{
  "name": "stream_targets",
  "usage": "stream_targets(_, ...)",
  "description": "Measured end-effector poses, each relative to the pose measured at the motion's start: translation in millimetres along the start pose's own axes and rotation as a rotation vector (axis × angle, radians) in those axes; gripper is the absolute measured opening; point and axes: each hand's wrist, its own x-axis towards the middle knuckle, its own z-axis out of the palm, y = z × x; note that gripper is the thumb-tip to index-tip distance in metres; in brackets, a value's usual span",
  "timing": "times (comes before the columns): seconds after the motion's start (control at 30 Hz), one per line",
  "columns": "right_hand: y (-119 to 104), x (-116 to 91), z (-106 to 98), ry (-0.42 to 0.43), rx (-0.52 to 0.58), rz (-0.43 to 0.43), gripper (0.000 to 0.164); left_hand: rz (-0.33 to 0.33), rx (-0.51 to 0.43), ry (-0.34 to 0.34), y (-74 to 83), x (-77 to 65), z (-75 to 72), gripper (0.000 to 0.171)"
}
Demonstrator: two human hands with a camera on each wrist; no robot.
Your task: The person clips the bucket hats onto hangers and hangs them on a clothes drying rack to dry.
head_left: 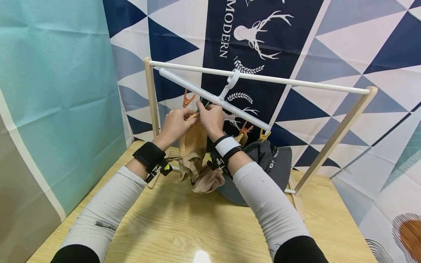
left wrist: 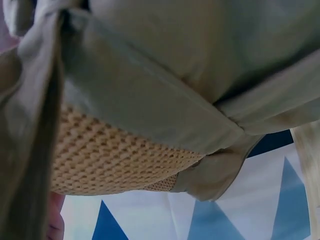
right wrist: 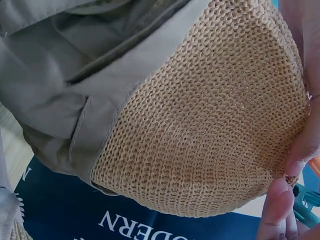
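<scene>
A woven straw hat [head_left: 192,140] with taupe fabric hangs under the white hanger [head_left: 215,98]. My left hand [head_left: 174,126] pinches the top edge of its straw part. Close beside it, my right hand [head_left: 212,118] holds a dark green clip [head_left: 204,101] just under the hanger bar, partly hidden by the fingers. In the right wrist view, the green clip [right wrist: 306,206] sits by fingertips at the edge of the straw [right wrist: 200,135]. The left wrist view shows the taupe fabric [left wrist: 150,105] close up. An orange clip [head_left: 188,98] hangs left of my hands.
A white rail [head_left: 283,81] on wooden posts [head_left: 335,138] carries the tilted hanger. From its right end, a dark grey cap [head_left: 263,155] hangs at a yellow clip [head_left: 264,136]. Another orange clip [head_left: 246,128] bears something straw-coloured. Below lies a wooden table [head_left: 177,226]; patterned cloth stands behind.
</scene>
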Motion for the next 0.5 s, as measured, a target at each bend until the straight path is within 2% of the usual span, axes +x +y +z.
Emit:
stream_targets(0.23,7,-5,-4,0.005,-0.025,-0.014,0.041,-0.001,-0.006,-0.007,0.5,-2.2,1.2,0.035)
stream_targets(0.5,15,-8,-9,-0.029,-0.023,-0.030,0.042,-0.008,-0.029,0.009,-0.6,-7.6,-0.3,0.033)
